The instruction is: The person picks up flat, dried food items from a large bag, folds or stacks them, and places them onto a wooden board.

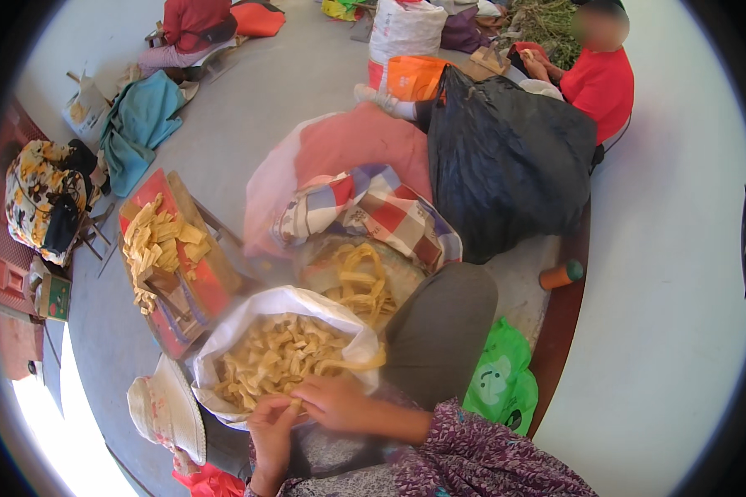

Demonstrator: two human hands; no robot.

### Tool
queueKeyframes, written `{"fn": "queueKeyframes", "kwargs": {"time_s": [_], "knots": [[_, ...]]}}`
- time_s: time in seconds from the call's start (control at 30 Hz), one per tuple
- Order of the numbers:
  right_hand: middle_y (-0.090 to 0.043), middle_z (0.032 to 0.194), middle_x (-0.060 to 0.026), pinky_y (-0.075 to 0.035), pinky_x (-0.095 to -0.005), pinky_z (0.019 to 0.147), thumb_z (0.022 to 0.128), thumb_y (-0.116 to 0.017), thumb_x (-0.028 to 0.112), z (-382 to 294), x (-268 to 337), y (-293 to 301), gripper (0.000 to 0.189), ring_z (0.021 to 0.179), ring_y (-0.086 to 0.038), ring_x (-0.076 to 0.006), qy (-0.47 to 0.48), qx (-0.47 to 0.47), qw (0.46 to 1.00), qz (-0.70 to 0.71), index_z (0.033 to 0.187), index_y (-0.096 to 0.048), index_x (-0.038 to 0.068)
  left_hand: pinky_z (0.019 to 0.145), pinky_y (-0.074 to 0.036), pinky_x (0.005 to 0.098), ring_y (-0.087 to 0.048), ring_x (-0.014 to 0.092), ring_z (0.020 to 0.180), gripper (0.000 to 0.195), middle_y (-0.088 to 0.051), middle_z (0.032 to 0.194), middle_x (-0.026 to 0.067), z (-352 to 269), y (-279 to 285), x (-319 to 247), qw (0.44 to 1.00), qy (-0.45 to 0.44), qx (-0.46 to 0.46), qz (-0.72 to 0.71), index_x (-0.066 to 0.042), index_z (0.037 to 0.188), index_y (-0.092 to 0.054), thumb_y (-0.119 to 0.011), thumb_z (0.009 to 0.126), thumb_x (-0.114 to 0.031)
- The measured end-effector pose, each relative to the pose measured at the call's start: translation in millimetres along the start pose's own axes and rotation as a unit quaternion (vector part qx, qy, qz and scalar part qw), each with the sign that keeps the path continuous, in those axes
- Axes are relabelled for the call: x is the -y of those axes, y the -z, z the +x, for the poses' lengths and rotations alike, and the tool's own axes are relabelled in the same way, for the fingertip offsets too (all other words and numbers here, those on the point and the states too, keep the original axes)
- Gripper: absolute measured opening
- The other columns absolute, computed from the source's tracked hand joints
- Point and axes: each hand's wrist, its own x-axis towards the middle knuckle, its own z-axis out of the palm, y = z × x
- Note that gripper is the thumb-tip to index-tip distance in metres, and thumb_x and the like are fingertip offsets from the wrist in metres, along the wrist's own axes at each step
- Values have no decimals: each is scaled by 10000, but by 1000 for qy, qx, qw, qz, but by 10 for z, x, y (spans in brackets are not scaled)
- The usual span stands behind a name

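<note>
My left hand (272,428) and my right hand (332,404) meet at the near rim of a white woven sack (208,373), fingertips pinching a small yellowish folded strip (296,402) between them. A longer strip (354,363) of the same pale yellow material runs from by my right hand across the sack's right rim. Many short knotted or folded yellow pieces (280,351) fill the sack. Beyond it, loops of long yellow strips (363,279) lie on a plastic bag, beside my bent knee. What exactly the material is, I cannot tell.
At left, a red board (214,279) carries flat yellow pieces (155,239) and a wooden block. A straw hat (161,410) lies nearer. Ahead are a checked cloth (379,217), pink sack (367,136) and black bag (510,161). A green bag (503,379) and bottle (561,275) sit right. Other people sit around.
</note>
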Motion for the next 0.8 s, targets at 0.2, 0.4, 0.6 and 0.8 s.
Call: {"fn": "queueKeyframes", "kwargs": {"time_s": [0.2, 0.4, 0.6, 0.8], "knots": [[-583, 836, -123, -521, -401, 611, 793, -656, 55, -80, -5, -54, 180, 774, -642, -329, 12, 14, 998, -61, 960, -593, 33, 781, -581, 273, -660, 145, 889, 87, -622, 1000, 59, -27, -52, 53, 1000, -29, 8, -8, 27, 999, -660, -663, 913, 40], [-636, 792, -133, -519, -434, 606, 807, -651, 63, -101, 14, -126, 185, 739, -660, -338, -21, -9, 998, -60, 983, -597, 44, 806, -579, 298, -672, 149, 886, 78, -627, 995, 59, -21, -15, 50, 993, -90, 28, 64, 32, 1001, -642, -627, 930, 59], [-682, 828, -136, -518, -459, 593, 884, -643, 125, -71, 12, -172, 184, 731, -675, -350, -71, 21, 997, 1, 1050, -601, 59, 792, -553, 267, -664, 130, 875, 170, -661, 1012, 59, -81, 52, -31, 998, -56, 28, -5, 19, 1077, -628, -656, 913, 52], [-687, 811, -70, -503, -353, 592, 951, -612, 172, 204, 280, -151, 230, 675, -654, -202, -152, 141, 969, 131, 1150, -598, 58, 818, -533, 247, -650, 108, 910, 250, -673, 1028, 44, -180, 308, -203, 996, -89, -7, -12, 14, 1158, -608, -641, 914, 61]]}}
